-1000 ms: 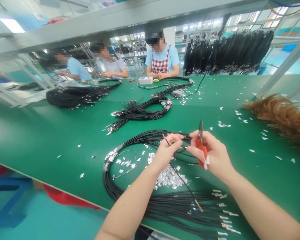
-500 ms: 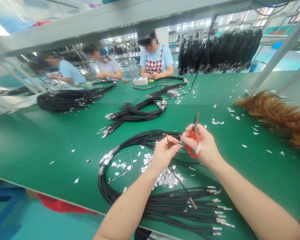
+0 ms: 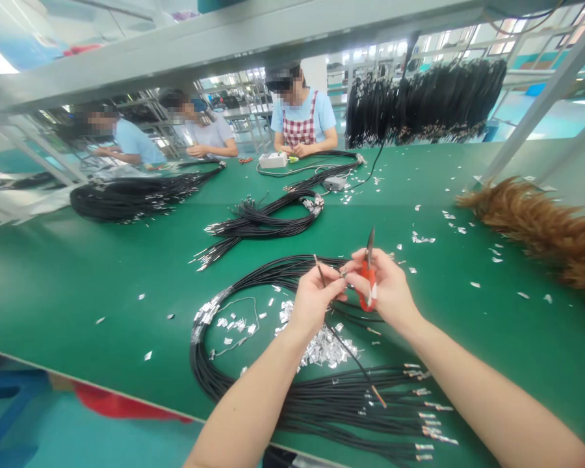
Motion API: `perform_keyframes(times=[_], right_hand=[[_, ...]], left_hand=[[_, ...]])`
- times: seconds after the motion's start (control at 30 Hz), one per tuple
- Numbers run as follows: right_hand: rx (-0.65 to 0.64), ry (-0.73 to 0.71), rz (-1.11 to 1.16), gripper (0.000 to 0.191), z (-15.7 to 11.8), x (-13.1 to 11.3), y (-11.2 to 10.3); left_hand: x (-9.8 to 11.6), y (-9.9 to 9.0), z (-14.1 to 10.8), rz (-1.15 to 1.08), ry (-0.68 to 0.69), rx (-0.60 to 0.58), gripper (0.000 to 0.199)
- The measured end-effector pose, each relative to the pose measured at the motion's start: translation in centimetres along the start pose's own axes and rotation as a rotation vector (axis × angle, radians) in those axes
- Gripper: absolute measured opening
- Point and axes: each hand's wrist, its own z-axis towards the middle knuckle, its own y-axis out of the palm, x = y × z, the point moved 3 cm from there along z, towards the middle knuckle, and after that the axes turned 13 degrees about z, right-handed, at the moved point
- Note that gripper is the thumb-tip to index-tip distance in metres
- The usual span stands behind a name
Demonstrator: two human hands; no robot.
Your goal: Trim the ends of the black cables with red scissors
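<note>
My left hand (image 3: 316,296) is closed in a pinch on a thin black cable (image 3: 346,351). One cable end sticks up above the fingers; the other, with bared coloured wires, hangs down to the right. Scissors (image 3: 368,276) with orange handles sit in my right hand (image 3: 387,286), blades pointing up. The thumb and forefinger of that hand meet close to the left fingertips; what they pinch there is too small to make out. Beneath both hands lies a looped bundle of black cables (image 3: 209,374), taped in silver, around a heap of silver foil scraps (image 3: 324,348).
More cable bundles (image 3: 268,224) rest on the green table (image 3: 127,260). Brown feathery material (image 3: 541,234) lies at the right. Black cables (image 3: 429,97) hang from a rack behind. Several people sit across the table, one in a checked apron (image 3: 299,127). A metal beam (image 3: 224,52) crosses overhead.
My right hand and the scissors have shifted slightly left and the blades now stand more upright. In my left hand the cable's upper end shows longer and leans left.
</note>
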Motion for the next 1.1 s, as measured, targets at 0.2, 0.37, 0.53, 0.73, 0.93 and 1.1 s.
perform_keyframes(times=[0.2, 0.37, 0.53, 0.73, 0.93, 1.1], right_hand=[[0.034, -0.051, -0.053, 0.021, -0.6, 0.0, 0.5], [0.028, -0.076, -0.060, 0.025, -0.3, -0.3, 0.0], [-0.058, -0.144, -0.400, 0.020, 0.3, -0.1, -1.1], [-0.297, -0.235, -1.013, 0.030, 0.5, -0.2, -1.3], [-0.327, -0.275, -1.125, 0.036, 0.3, -0.1, -1.0], [-0.345, -0.265, -1.190, 0.037, 0.1, -0.3, -0.8]], left_hand=[[-0.1, 0.3, -0.3, 0.050, 0.095, 0.053, 0.017], [-0.3, 0.6, -0.3, 0.026, 0.032, -0.018, 0.014], [0.7, -0.2, -0.1, -0.051, 0.033, -0.006, 0.015], [1.6, -1.3, 0.3, -0.108, 0.053, 0.049, 0.014], [1.2, -0.9, 0.2, -0.066, 0.049, 0.046, 0.015], [0.9, -0.9, 0.2, -0.007, 0.053, 0.054, 0.016]])
